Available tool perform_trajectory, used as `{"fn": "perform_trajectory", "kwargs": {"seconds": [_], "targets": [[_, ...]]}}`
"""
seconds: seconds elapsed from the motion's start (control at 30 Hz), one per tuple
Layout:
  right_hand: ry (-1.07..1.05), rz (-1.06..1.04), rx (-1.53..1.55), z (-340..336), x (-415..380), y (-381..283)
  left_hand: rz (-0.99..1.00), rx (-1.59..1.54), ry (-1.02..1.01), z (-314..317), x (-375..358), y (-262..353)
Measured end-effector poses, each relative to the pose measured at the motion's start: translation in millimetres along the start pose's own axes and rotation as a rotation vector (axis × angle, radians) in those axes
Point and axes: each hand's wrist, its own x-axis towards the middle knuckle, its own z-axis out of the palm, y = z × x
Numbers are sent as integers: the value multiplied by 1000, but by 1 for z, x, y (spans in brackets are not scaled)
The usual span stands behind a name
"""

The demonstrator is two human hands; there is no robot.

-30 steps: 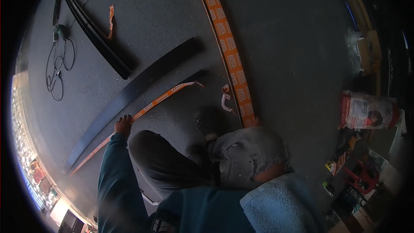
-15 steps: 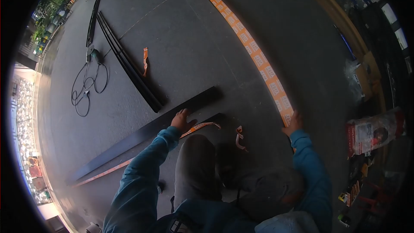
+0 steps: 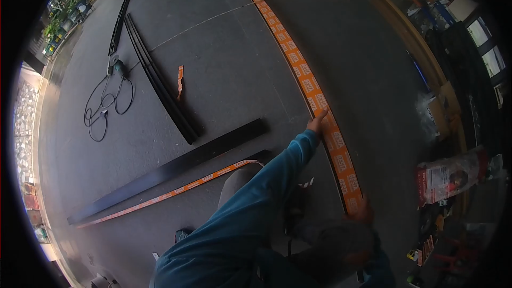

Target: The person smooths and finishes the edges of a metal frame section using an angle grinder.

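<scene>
A long, narrow bar (image 3: 306, 72) with orange film and white printed labels on its upper face runs from the far middle toward me. My left hand (image 3: 318, 121) grips its left edge partway along, the thumb lying on the film. My right hand (image 3: 364, 212) is closed around the near end, partly in shadow. To the left, a wide black bar (image 3: 176, 168) lies slantwise on the floor. Beside it is a thinner bar with an orange strip (image 3: 186, 185), its right end partly behind my left arm.
An angle grinder (image 3: 118, 67) with a looped cable rests at the left. Near it lie several long black bars (image 3: 154, 74) and a torn orange film scrap (image 3: 180, 82). On the right are a plastic bag (image 3: 450, 176), cardboard and brown planks (image 3: 413, 32).
My left hand has moved right, from above the wide black bar onto the orange-covered bar. The orange-covered bar has shifted toward me, with my right hand still at its near end.
</scene>
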Motion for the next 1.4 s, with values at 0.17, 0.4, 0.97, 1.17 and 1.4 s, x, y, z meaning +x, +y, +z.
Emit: {"fn": "perform_trajectory", "kwargs": {"seconds": [0.17, 0.4, 0.97, 1.17, 1.4], "targets": [[-19, 422, 208, 19, -83, 36, -94, 9, 168, -27, 16, -4], [-80, 560, 175, 35, -121, 48, -547, 309, -57, -37, -117, -135], [-88, 288, 158, 43, -66, 36, -151, 171, 146, -21, -33, -89], [-106, 269, 154, 42, -57, 32, 95, 183, 347, -27, 34, 24], [-180, 385, 146, 41, -68, 45, 86, 182, 344, -67, 67, 74]]}}
